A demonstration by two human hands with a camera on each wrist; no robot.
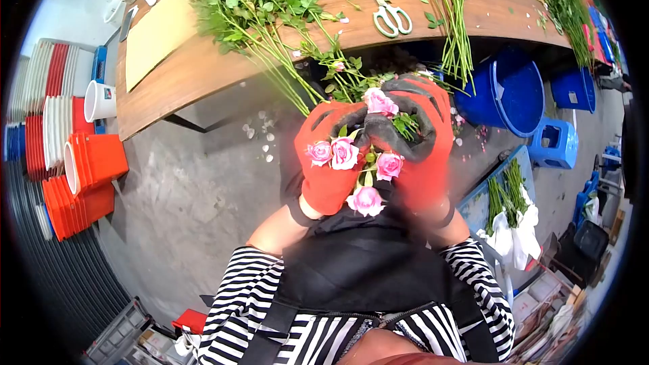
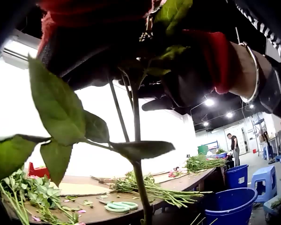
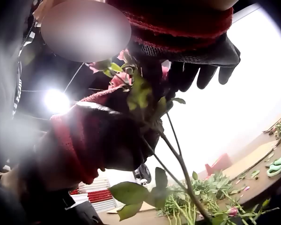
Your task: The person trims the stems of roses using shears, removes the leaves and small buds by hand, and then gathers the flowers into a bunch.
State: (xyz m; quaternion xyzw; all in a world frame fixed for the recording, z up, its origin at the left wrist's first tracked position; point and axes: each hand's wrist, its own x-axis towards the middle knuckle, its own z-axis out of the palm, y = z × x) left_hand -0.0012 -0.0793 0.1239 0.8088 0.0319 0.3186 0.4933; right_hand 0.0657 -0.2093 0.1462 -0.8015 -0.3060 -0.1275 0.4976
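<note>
My left hand [image 1: 331,181], in a red glove with a black palm, grips the stem [image 2: 137,117] of a rose spray. Pink roses [image 1: 366,201] fan out around this hand, facing me. Opposite it, my right hand [image 1: 434,136], gloved alike, curls its fingers and thumb round a tuft of green sprigs [image 1: 406,126]. One pink rose [image 1: 380,102] shows between the two hands. Below them the stem runs down with broad leaves [image 2: 56,103]. In the right wrist view, the left glove [image 3: 107,136] wraps the stem just under the blooms.
A wooden table [image 1: 162,105] ahead carries leafy roses [image 1: 257,0], green-handled scissors [image 1: 392,17] and a bundle of stems [image 1: 456,27]. Blue buckets [image 1: 503,91] and a blue stool [image 1: 553,143] stand to the right. Orange crates [image 1: 81,186] are stacked at left. Petals litter the floor.
</note>
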